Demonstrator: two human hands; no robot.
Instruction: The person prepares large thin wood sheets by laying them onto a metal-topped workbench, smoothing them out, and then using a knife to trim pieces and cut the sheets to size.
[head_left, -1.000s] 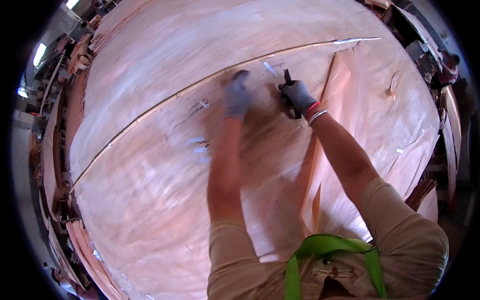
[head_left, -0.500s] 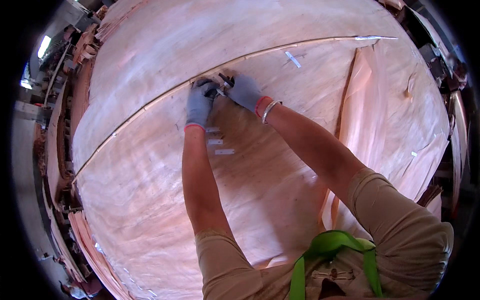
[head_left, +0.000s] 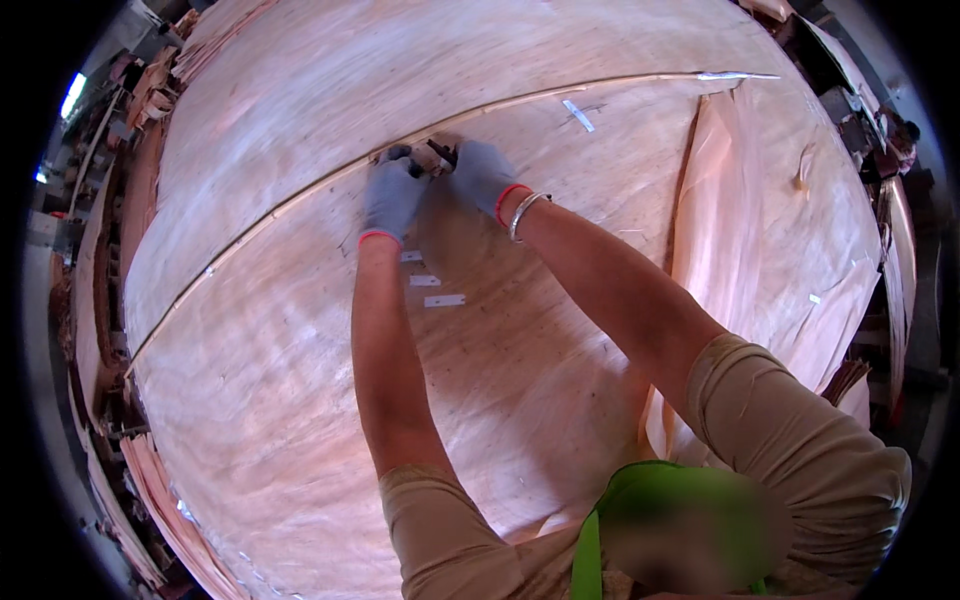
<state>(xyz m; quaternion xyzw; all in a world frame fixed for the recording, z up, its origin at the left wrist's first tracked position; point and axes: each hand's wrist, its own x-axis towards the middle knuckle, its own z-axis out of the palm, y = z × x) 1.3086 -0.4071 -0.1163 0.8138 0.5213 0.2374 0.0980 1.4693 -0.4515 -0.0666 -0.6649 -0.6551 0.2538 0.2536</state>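
Both gloved hands meet at the seam (head_left: pixel 300 200) between two large veneer sheets (head_left: pixel 300 400). The left hand (head_left: pixel 392 195) lies flat, fingers curled onto the edge. The right hand (head_left: pixel 480 172) is closed around a small dark tool (head_left: pixel 440 153) touching the seam. Three white rectangular tape strips (head_left: pixel 428 280) lie just below the left wrist; another white strip (head_left: pixel 577 114) sits farther right.

Pale pinkish-tan veneer sheets (head_left: pixel 300 330), streaked with faint wavy grain, cover the surface. Grey-blue knit gloves with red cuffs clothe the left hand (head_left: pixel 392 195) and right hand (head_left: pixel 482 175); a silver bangle (head_left: pixel 524 213) rings the right wrist. Small white tape strips (head_left: pixel 435 290) dot the wood. Khaki sleeves (head_left: pixel 800 470), bright green strap (head_left: pixel 590 550).
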